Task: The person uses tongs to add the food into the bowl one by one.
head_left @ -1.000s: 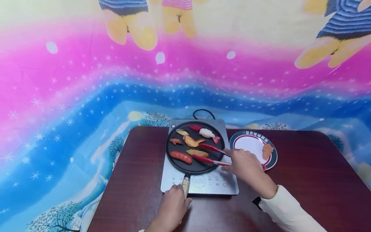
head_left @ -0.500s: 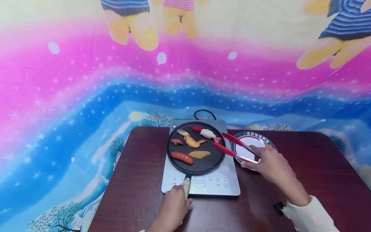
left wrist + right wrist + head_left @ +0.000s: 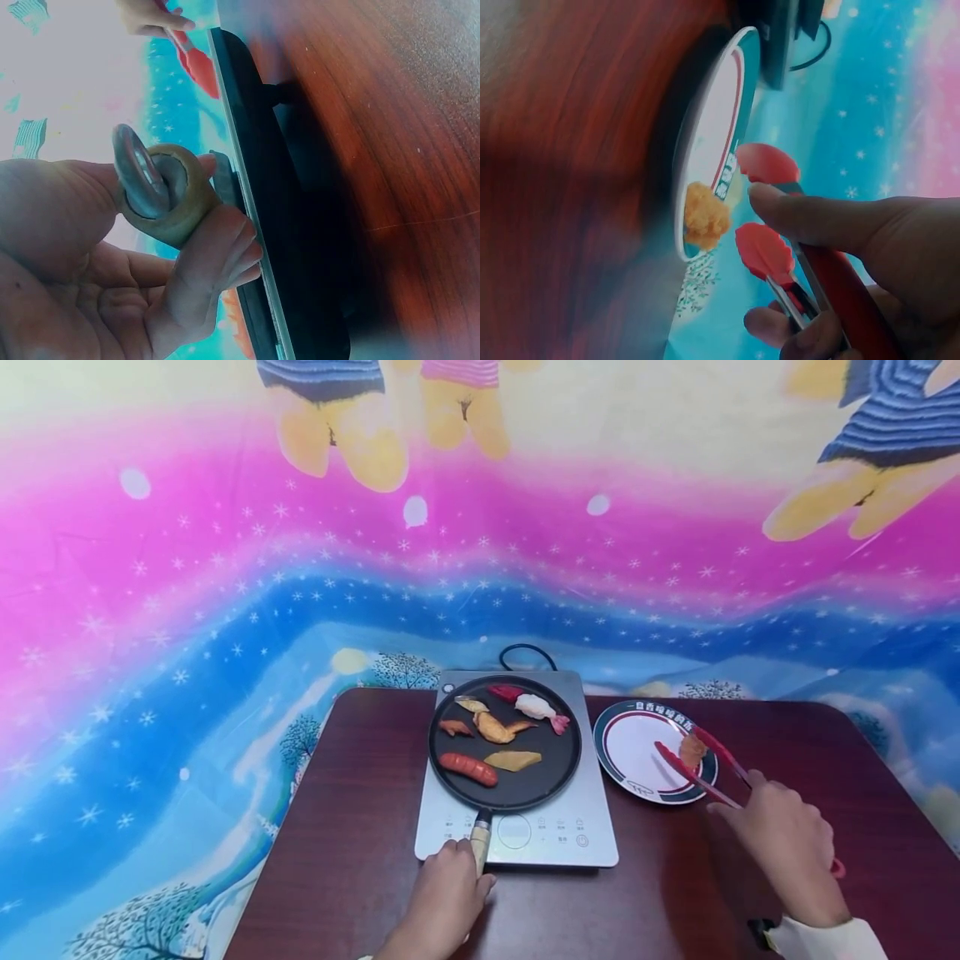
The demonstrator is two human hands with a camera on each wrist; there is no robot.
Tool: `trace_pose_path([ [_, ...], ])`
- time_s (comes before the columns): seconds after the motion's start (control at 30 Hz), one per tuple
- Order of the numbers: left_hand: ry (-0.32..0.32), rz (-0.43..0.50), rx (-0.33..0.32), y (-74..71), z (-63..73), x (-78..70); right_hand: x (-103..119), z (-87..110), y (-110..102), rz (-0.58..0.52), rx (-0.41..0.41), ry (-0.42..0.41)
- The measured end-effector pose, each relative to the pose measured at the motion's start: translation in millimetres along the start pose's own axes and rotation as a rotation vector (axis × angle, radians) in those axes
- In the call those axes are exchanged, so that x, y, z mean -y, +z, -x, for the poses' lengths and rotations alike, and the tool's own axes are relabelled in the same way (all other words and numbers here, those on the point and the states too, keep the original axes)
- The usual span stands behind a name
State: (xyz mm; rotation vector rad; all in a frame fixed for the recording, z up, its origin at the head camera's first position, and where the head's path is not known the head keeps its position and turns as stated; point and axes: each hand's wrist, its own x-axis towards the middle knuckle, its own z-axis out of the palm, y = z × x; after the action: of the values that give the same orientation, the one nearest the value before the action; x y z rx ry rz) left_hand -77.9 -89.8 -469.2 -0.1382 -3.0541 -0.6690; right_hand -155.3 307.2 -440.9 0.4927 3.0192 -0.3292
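My left hand grips the pale wooden handle of a round black frying pan; its metal hanging loop shows in the left wrist view. My right hand holds red-tipped tongs, spread apart. In the head view their tips lie either side of a brown fried chicken piece on a round plate. The right wrist view shows the tongs' tips apart from the chicken piece. In the pan are a sausage, a chicken wing and several other food pieces.
The pan sits on a silver induction cooker, whose black cord loops behind it. All stand on a dark red-brown wooden table. A printed cloth hangs behind the table.
My right hand has carried the spread tongs from over the pan rightward to the chicken piece on the plate. The yellowish slice stays in the pan. My left hand keeps its grip.
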Motion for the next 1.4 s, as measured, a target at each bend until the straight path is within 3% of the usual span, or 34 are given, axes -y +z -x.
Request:
trace_pose_path([
  [0.3, -0.001, -0.002, -0.005, 0.4, 0.6, -0.3, -1.0, -6.6, 6.4, 0.071, 0.038, 0.091],
  [0.53, 0.002, 0.007, -0.003, -0.3, 0.4, -1.6, -3.8, -12.3, 15.5, 0.062, 0.076, 0.102],
  [0.9, -0.011, 0.009, 0.004, -0.5, 0.0, -1.2, -9.0, -14.6, 21.8, 0.006, 0.072, 0.068],
  [1.07, -0.030, 0.010, 0.031, -0.8, -0.8, -1.2, -16.3, -17.8, 22.4, 0.011, 0.076, -0.007],
  [1.2, -0.019, 0.004, 0.016, 0.1, 0.0, -0.4, -21.1, -22.1, 21.6, 0.031, 0.070, -0.070],
  [1.4, -0.012, 0.005, 0.005, 0.3, 0.5, -0.4, -23.4, -24.4, 22.1, 0.035, 0.073, -0.082],
])
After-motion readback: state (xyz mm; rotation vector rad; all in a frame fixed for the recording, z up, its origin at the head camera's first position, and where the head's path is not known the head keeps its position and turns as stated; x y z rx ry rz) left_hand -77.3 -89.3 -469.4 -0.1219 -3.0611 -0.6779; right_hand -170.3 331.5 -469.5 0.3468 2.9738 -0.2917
